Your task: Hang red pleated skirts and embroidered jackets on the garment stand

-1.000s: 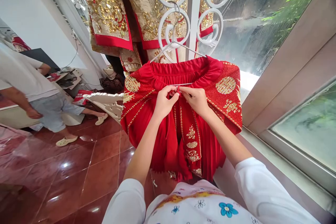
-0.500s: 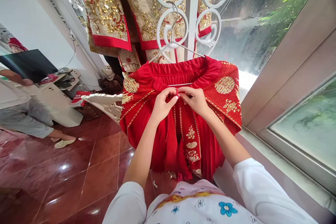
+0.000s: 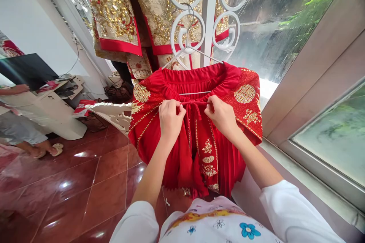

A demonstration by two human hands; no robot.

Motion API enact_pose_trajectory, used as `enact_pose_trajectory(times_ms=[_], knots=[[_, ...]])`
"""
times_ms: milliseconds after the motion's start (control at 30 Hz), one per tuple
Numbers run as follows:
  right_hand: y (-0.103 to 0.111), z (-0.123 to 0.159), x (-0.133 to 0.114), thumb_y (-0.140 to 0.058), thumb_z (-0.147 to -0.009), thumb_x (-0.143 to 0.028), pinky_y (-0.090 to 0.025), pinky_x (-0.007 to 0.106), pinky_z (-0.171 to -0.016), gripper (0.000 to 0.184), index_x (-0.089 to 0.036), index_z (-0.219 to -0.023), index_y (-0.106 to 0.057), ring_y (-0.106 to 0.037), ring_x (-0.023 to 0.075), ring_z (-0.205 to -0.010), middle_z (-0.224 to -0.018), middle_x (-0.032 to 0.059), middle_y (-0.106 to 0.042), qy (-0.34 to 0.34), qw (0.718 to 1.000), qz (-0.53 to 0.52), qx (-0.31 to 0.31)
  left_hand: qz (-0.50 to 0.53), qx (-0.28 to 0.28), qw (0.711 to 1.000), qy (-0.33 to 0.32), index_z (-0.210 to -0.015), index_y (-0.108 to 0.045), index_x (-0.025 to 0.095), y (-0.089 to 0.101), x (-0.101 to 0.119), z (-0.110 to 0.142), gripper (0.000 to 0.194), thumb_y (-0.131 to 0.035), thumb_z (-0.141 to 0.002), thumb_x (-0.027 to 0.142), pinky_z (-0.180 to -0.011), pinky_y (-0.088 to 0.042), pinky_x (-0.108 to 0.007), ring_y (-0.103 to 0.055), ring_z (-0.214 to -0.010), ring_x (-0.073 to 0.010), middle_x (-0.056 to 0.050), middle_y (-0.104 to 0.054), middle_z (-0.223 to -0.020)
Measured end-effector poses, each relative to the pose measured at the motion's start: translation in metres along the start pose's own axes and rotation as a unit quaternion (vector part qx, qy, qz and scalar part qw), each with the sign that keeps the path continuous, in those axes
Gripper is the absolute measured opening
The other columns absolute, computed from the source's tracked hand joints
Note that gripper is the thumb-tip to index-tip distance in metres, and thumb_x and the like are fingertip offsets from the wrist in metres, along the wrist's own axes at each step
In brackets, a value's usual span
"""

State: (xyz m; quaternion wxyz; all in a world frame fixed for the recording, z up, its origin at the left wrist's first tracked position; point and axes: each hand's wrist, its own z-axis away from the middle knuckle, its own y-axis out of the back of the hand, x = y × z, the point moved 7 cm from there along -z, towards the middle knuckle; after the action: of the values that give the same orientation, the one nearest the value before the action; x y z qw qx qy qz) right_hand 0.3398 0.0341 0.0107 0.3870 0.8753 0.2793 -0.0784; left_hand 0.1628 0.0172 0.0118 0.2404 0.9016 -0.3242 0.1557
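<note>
A red pleated skirt (image 3: pixel 171 152) with gold embroidery hangs by its gathered waistband from a wire hanger (image 3: pixel 196 50). At the front of the waistband a thin red drawstring (image 3: pixel 194 102) is tied in a small bow. My left hand (image 3: pixel 172 118) is closed, pinching the drawstring's loop on the left of the knot. On the other side my right hand (image 3: pixel 221 115) is also closed, gripping the right loop. Between my hands the string runs taut, and short ends dangle below the knot.
Behind the skirt stands a white scrollwork metal rack (image 3: pixel 209 19), with a gold-sequined garment (image 3: pixel 116 15) hanging beyond it. A window frame (image 3: pixel 313 45) borders the right. At left, a person (image 3: pixel 25 133) stands by a white desk (image 3: pixel 67 117) with a black monitor (image 3: pixel 28 70).
My hands have moved apart from the middle of the waistband, left hand leftward and right hand rightward. The bow and its taut string now show between them. The person's feet have shifted left.
</note>
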Motion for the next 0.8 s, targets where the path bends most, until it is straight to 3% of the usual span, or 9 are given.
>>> enact_pose_trajectory(times_ms=[133,233,300,367,433,533,600,700,800], knots=[[-0.003,-0.001,0.002,-0.048,-0.072,-0.018,-0.036,0.023,-0.054,0.0,-0.018,-0.072,-0.048,-0.052,0.0119,-0.065,-0.086,0.0057,-0.061,-0.014,0.96,-0.278,0.033,0.214,-0.011,0.974,0.078,-0.072,-0.049,0.018,-0.012,-0.005,0.002,0.008,-0.056,-0.076,0.02,-0.07,-0.047,-0.026,-0.06,-0.078,-0.0141,-0.004,-0.065,-0.083],[-0.018,-0.005,0.006,-0.048,-0.073,-0.023,-0.03,0.021,-0.045,0.006,-0.019,-0.071,-0.044,-0.041,0.0074,-0.048,-0.07,-0.0001,-0.057,-0.099,0.888,-0.448,-0.026,0.336,-0.034,0.929,0.152,-0.078,-0.049,0.018,-0.024,-0.012,0.001,0.015,-0.061,-0.073,0.025,-0.056,-0.045,-0.02,-0.059,-0.063,-0.01,-0.001,-0.063,-0.073],[-0.024,-0.006,0.008,-0.044,-0.074,-0.023,-0.023,0.021,-0.042,0.005,-0.02,-0.071,-0.04,-0.026,0.0053,-0.039,-0.057,-0.006,-0.046,-0.141,0.859,-0.485,-0.085,0.383,-0.052,0.904,0.182,-0.082,-0.048,0.018,-0.029,-0.017,0.0,0.018,-0.061,-0.072,0.025,-0.048,-0.041,-0.018,-0.055,-0.055,-0.0082,0.002,-0.061,-0.067],[-0.022,-0.006,0.005,-0.044,-0.073,-0.02,-0.022,0.02,-0.043,0.003,-0.02,-0.072,-0.042,-0.025,0.0054,-0.04,-0.053,-0.0078,-0.04,-0.121,0.875,-0.442,-0.155,0.412,-0.071,0.886,0.2,-0.085,-0.046,0.019,-0.031,-0.021,-0.002,0.019,-0.06,-0.072,0.024,-0.043,-0.037,-0.016,-0.051,-0.049,-0.0071,0.003,-0.06,-0.063],[-0.012,-0.005,0.002,-0.049,-0.072,-0.019,-0.026,0.021,-0.049,0.002,-0.018,-0.072,-0.049,-0.034,0.0068,-0.047,-0.056,-0.0054,-0.045,-0.062,0.924,-0.321,-0.2,0.42,-0.094,0.878,0.208,-0.086,-0.046,0.019,-0.032,-0.022,-0.002,0.019,-0.059,-0.072,0.023,-0.042,-0.035,-0.016,-0.048,-0.047,-0.0065,0.004,-0.059,-0.061],[0.01,-0.004,-0.002,-0.055,-0.074,-0.022,-0.031,0.024,-0.057,0.007,-0.016,-0.071,-0.058,-0.044,0.0097,-0.06,-0.069,0.001,-0.057,0.0,0.974,-0.172,-0.15,0.416,-0.116,0.878,0.207,-0.086,-0.048,0.018,-0.033,-0.021,-0.001,0.02,-0.061,-0.071,0.023,-0.043,-0.034,-0.016,-0.047,-0.048,-0.0057,0.003,-0.059,-0.063],[0.018,-0.004,-0.007,-0.055,-0.077,-0.027,-0.032,0.024,-0.058,0.013,-0.015,-0.073,-0.06,-0.047,0.0103,-0.063,-0.075,0.0033,-0.06,0.022,0.967,-0.214,-0.136,0.409,-0.114,0.882,0.205,-0.085,-0.05,0.018,-0.031,-0.02,-0.001,0.021,-0.063,-0.07,0.024,-0.043,-0.034,-0.016,-0.046,-0.048,-0.0051,0.003,-0.058,-0.066],[0.016,-0.003,-0.004,-0.052,-0.081,-0.037,-0.029,0.022,-0.051,0.027,-0.015,-0.066,-0.057,-0.042,0.0079,-0.052,-0.06,-0.0002,-0.054,0.002,0.926,-0.325,-0.191,0.398,-0.123,0.887,0.196,-0.083,-0.049,0.018,-0.03,-0.02,-0.003,0.019,-0.062,-0.071,0.025,-0.042,-0.031,-0.016,-0.041,-0.044,-0.0043,0.006,-0.052,-0.061],[0.019,-0.007,0.017,-0.057,-0.079,-0.038,-0.021,0.022,-0.046,0.034,-0.014,-0.055,-0.051,-0.03,0.005,-0.045,-0.048,-0.0052,-0.038,-0.044,0.939,-0.294,-0.173,0.339,-0.134,0.917,0.162,-0.074,-0.045,0.019,-0.026,-0.022,-0.01,0.018,-0.062,-0.073,0.024,-0.041,-0.024,-0.016,-0.031,-0.039,-0.0036,0.01,-0.039,-0.048]])
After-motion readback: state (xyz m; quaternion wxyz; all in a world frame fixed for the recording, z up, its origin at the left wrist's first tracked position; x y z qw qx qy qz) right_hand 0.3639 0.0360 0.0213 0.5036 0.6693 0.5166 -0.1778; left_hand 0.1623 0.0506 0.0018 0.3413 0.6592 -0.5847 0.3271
